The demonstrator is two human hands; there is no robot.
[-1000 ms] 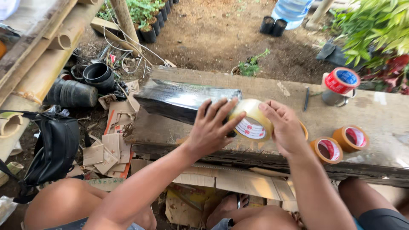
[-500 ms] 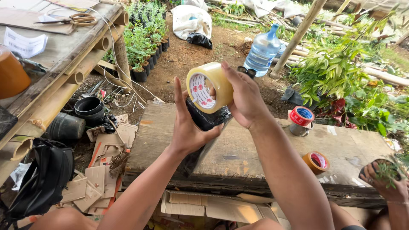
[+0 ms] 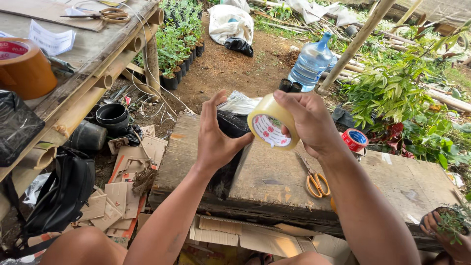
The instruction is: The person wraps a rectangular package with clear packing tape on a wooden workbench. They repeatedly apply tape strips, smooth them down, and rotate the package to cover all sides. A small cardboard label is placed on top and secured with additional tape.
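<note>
Nearest to us, at the bottom of the view, we see the person's bare knee [image 3: 81, 245] on the left and flat pieces of cardboard [image 3: 245, 238] under the front edge of a worn wooden board [image 3: 392, 181]. At the lower right corner another person's hand [image 3: 444, 230] holds a small seedling [image 3: 454, 218]. A little further, a pair of scissors with orange handles [image 3: 314, 177] lies on the board, just beside the right forearm. Above the board, the left hand [image 3: 216, 137] holds a black plastic bundle [image 3: 229, 147] upright; its fingers are together and curled on the bundle, and the thumb touches the roll of clear tape [image 3: 272, 125]. The right hand [image 3: 306, 122] holds this roll in the air between the 2 hands, with the fingers bent over the top rim and pressing on it; we cannot tell where the thumb is. Behind the right wrist 1 red tape roll [image 3: 354, 140] lies on the board. On the left, black pots [image 3: 110, 118] lie on the ground and a black bag [image 3: 61, 191] hangs near the bamboo table [image 3: 98, 54], which carries a big brown tape roll [image 3: 22, 68] and other scissors [image 3: 105, 14]. Far away, we see a blue water bottle [image 3: 310, 61], small potted plants [image 3: 179, 44] in a row and a white sack [image 3: 228, 22] on the soil.
</note>
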